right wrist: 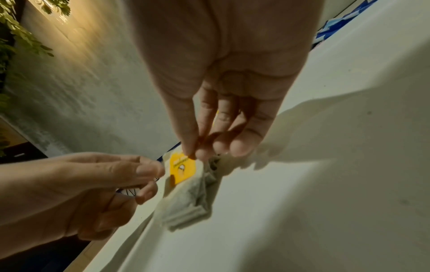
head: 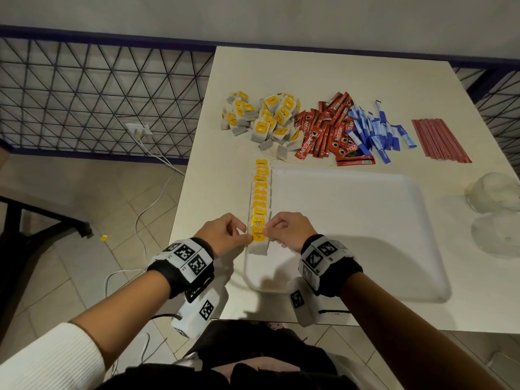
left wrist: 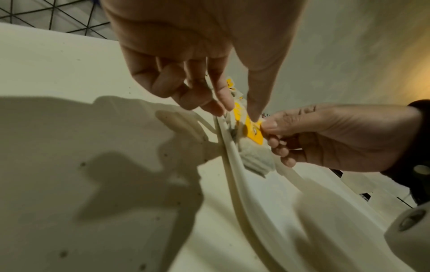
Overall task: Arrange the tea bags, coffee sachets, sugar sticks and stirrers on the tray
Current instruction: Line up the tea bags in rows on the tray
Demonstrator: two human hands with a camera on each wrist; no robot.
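Note:
A white tray [head: 351, 235] lies on the table in front of me. Along its left rim runs a row of tea bags [head: 260, 192] with yellow tags. The nearest tea bag [head: 258, 242] [left wrist: 254, 134] [right wrist: 181, 169] lies at the row's near end. My left hand [head: 249, 238] [left wrist: 242, 110] pinches its tag at the left edge, and my right hand [head: 264, 230] [right wrist: 194, 154] pinches the tag's upper right corner. Beyond the tray lie a heap of tea bags [head: 261, 116], red coffee sachets [head: 326, 130], blue sugar sticks [head: 374, 130] and red stirrers [head: 439, 140].
Two upturned clear glasses [head: 492, 192] [head: 498, 235] stand right of the tray. The table's left edge [head: 183, 192] runs close to the tea bag row, with tiled floor, a white cable [head: 149, 209] and a wire mesh fence [head: 98, 94] beyond.

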